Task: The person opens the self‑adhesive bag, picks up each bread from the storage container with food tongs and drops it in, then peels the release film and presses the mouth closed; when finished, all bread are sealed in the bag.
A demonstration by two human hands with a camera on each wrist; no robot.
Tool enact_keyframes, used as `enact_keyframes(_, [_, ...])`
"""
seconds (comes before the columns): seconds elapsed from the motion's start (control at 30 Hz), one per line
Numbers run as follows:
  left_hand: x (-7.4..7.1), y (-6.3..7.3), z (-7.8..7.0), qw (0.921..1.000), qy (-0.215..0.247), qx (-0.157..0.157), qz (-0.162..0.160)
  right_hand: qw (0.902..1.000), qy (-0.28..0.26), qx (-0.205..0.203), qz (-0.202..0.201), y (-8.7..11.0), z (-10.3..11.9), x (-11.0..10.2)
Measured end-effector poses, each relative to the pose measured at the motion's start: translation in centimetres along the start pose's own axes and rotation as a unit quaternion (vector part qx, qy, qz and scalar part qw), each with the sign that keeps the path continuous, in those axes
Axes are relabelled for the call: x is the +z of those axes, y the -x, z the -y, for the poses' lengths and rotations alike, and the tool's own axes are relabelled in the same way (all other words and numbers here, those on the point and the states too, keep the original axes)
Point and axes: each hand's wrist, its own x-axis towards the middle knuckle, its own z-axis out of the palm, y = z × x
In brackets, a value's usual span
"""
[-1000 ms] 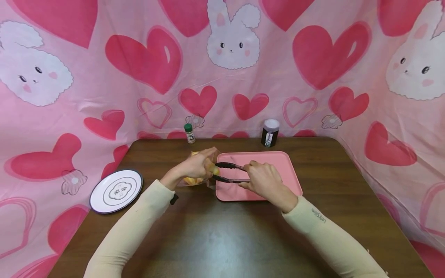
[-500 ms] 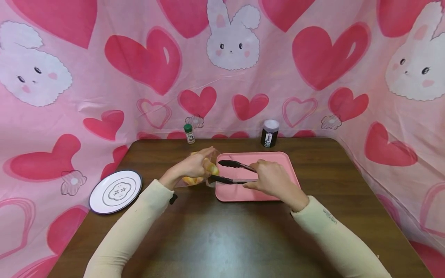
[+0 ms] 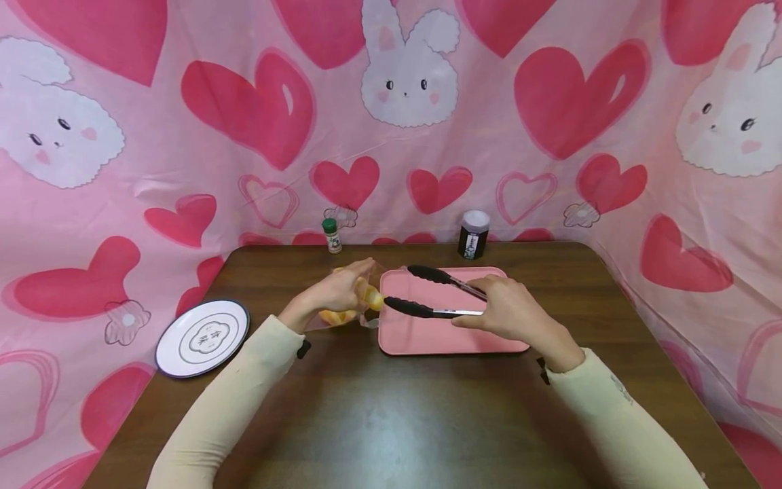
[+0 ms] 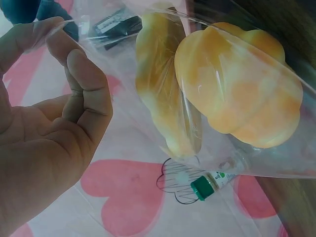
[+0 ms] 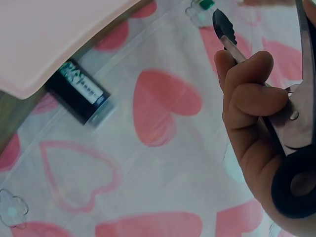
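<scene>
The tongs point(image 3: 412, 307) and the right grip point(image 3: 510, 309) that holds them have shifted rightward across the pink tray point(image 3: 452, 339) since the earlier frame, and the tongs' arms now stand wider apart. We see the left grip point(image 3: 338, 292) pinching a clear bag point(image 4: 212, 143) by its film (golden bread point(image 4: 242, 94) shows inside), just left of the tray, with the lower tongs tip near it.
</scene>
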Motion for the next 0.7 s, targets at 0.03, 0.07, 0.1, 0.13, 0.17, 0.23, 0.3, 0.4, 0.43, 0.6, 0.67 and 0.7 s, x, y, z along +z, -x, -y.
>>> enact_keyframes(0.03, [0.0, 0.0, 0.0, 1.0, -0.001, -0.001, -0.002, 1.0, 0.0, 0.005, -0.001, 0.1, -0.3, -0.2])
enact_keyframes(0.07, [0.0, 0.0, 0.0, 1.0, -0.002, -0.003, -0.004, 0.9999, -0.002, 0.01, -0.002, 0.2, -0.6, -0.4])
enact_keyframes(0.1, [0.0, -0.1, 0.0, 1.0, -0.002, -0.006, -0.006, 0.9999, -0.002, 0.016, -0.003, 0.3, -0.9, -0.6])
enact_keyframes(0.13, [0.0, -0.1, 0.0, 0.9999, -0.005, -0.006, -0.008, 0.9997, -0.002, 0.023, -0.003, 0.3, -1.2, -0.8])
enact_keyframes(0.17, [0.0, -0.1, 0.0, 0.9999, -0.009, -0.005, -0.011, 0.9996, -0.001, 0.029, -0.003, 0.4, -1.6, -1.0])
enact_keyframes(0.23, [0.0, -0.2, 0.1, 0.9998, -0.01, -0.006, -0.014, 0.9991, 0.003, 0.041, -0.004, 0.4, -2.4, -1.4])
enact_keyframes(0.3, [0.0, -0.2, 0.1, 0.9998, -0.009, -0.006, -0.015, 0.9983, 0.005, 0.057, -0.005, 0.5, -3.4, -1.8])
enact_keyframes(0.4, [0.1, -0.2, 0.2, 0.9998, -0.009, -0.007, -0.016, 0.996, 0.006, 0.089, -0.007, 0.5, -5.1, -2.3])
enact_keyframes(0.43, [0.1, -0.2, 0.1, 0.9998, -0.01, -0.007, -0.017, 0.9948, 0.005, 0.102, -0.008, 0.5, -5.8, -2.5])
enact_keyframes(0.6, [0.0, -0.1, 0.1, 0.9997, -0.013, -0.007, -0.02, 0.9893, 0.001, 0.145, -0.014, 0.6, -9.1, -2.7])
enact_keyframes(0.67, [0.0, -0.1, 0.1, 0.9997, -0.015, -0.007, -0.02, 0.9871, 0.001, 0.159, -0.011, 0.7, -10.4, -2.6])
enact_keyframes(0.7, [0.0, 0.0, 0.1, 0.9997, -0.015, -0.006, -0.02, 0.9857, 0.0, 0.168, -0.008, 0.8, -11.0, -2.5])
